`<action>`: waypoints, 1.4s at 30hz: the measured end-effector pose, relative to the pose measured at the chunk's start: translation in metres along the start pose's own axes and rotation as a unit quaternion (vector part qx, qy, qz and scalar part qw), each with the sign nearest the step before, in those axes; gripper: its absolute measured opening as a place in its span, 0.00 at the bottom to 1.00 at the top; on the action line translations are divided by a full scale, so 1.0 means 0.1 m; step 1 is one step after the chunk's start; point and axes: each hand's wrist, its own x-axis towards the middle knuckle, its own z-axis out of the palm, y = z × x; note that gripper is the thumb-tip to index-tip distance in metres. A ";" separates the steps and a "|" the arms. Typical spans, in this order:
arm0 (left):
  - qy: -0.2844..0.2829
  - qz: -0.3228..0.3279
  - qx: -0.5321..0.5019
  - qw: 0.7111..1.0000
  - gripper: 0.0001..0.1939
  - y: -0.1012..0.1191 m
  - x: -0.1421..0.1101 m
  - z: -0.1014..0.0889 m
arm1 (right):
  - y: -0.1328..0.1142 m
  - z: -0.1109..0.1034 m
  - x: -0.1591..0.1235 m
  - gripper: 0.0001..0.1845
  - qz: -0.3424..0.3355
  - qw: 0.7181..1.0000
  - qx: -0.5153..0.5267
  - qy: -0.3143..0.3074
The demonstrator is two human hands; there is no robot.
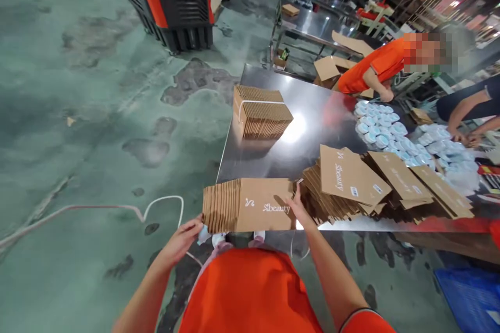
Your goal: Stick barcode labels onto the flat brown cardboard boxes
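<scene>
Left hand pinching left end of carton stack, lower middle of frame, right hand gripping other end. Strapped bundle pretty much center.

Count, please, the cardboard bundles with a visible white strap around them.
1: the strapped bundle stands on the metal table, beyond the cardboard stack between the left hand and right hand. Other straps may be hidden.
</scene>
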 end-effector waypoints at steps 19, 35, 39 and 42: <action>0.029 0.024 0.127 0.991 0.20 0.12 -0.24 0.08 | -0.18 0.48 -0.02 0.37 -0.083 0.991 -0.040 0.093; 0.010 0.180 0.290 0.940 0.15 0.27 0.05 1.35 | -0.36 0.58 0.10 0.08 -0.056 0.972 -0.211 0.091; 0.003 0.184 0.296 0.937 0.13 0.20 0.08 1.28 | -0.38 0.57 0.12 0.10 -0.045 0.968 -0.234 0.076; 0.000 0.182 0.291 0.939 0.13 0.18 0.07 1.26 | -0.38 0.60 0.12 0.10 -0.044 0.967 -0.240 0.077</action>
